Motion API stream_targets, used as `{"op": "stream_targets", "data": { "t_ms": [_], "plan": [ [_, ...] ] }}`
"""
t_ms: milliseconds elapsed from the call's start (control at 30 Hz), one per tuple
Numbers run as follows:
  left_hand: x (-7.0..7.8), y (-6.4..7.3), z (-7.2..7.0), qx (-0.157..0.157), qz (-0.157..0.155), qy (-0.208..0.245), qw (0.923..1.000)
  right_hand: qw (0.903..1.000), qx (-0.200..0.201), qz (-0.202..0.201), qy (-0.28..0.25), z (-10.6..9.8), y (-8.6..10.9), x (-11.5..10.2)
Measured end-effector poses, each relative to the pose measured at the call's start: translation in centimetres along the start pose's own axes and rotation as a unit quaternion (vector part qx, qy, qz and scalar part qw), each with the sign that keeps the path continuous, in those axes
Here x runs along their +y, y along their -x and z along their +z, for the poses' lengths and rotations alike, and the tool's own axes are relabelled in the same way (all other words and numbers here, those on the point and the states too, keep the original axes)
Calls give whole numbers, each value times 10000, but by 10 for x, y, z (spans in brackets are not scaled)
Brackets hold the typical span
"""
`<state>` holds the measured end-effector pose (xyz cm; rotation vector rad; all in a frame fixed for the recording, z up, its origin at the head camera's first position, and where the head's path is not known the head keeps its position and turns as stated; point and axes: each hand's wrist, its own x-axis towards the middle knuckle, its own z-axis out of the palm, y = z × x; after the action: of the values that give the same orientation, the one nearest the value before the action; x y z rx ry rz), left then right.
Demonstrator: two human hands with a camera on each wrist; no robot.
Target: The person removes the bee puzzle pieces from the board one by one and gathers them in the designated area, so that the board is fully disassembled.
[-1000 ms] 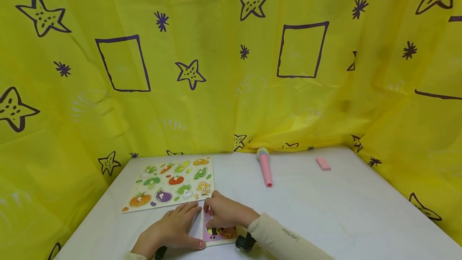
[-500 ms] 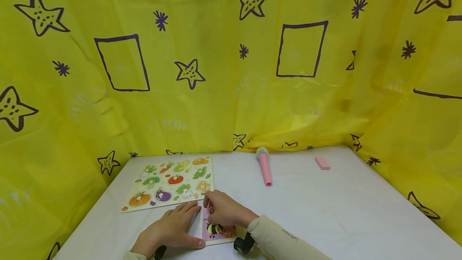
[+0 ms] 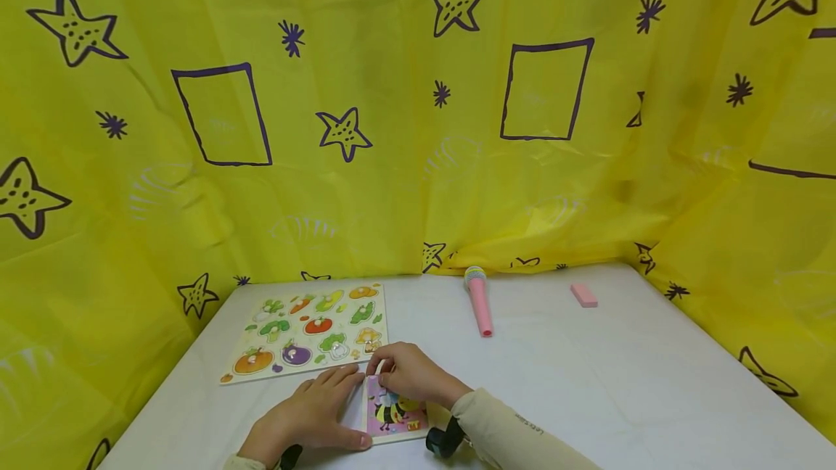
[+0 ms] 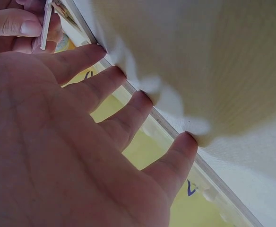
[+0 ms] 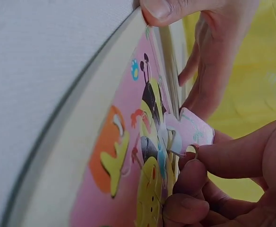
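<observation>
A small bee jigsaw puzzle (image 3: 392,428) with a pink picture and a pale frame lies at the near middle of the table. My left hand (image 3: 303,412) is spread beside it, the thumb on the frame's near left corner. Its other fingertips (image 4: 178,144) reach down by the near edge of a vegetable knob puzzle (image 3: 300,376). Over the far part of the bee picture, my right hand (image 3: 411,374) pinches a pink jigsaw piece (image 5: 197,130) between thumb and fingers. In the right wrist view the piece stands tilted out from the picture, overlapping the bee's wing area.
A pink toy microphone (image 3: 480,303) lies at the back middle, and a pink block (image 3: 584,295) farther right. Yellow curtain (image 3: 392,201) with drawn stars walls in the white table (image 3: 588,383) at the back and both sides.
My right hand has shifted slightly up and its fingers have turned, so more of the bee picture shows beneath it. The left hand stays in place.
</observation>
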<state>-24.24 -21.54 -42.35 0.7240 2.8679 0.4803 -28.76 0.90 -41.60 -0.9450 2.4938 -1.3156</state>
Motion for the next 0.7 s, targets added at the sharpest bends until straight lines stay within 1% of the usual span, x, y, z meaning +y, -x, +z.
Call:
{"op": "stream_targets", "data": {
  "t_ms": [100,233,267,433,467,500,600,700],
  "plan": [
    [4,0,-2,-47,-55,-22,10000,9999,51,149,-63,0,0,-1],
    [3,-1,1,-93,-125,-16,9999,9990,168,367,-198,-2,2,0],
    [2,-2,1,-122,-97,-65,9999,9987,209,403,-247,-3,3,0],
    [6,-2,-2,-296,-234,-79,9993,9968,348,463,-555,-15,11,3],
    [7,-2,-4,-341,-259,-131,9990,9968,386,443,-547,-19,14,4],
    [9,-2,-5,-356,-354,-89,9987,9968,409,439,-531,-23,17,4],
    [11,-2,-8,-396,-498,-90,9979,9972,540,398,-323,-36,26,9],
    [14,0,-9,-332,-510,-7,9981,9969,702,347,-103,-50,37,18]
  ]
}}
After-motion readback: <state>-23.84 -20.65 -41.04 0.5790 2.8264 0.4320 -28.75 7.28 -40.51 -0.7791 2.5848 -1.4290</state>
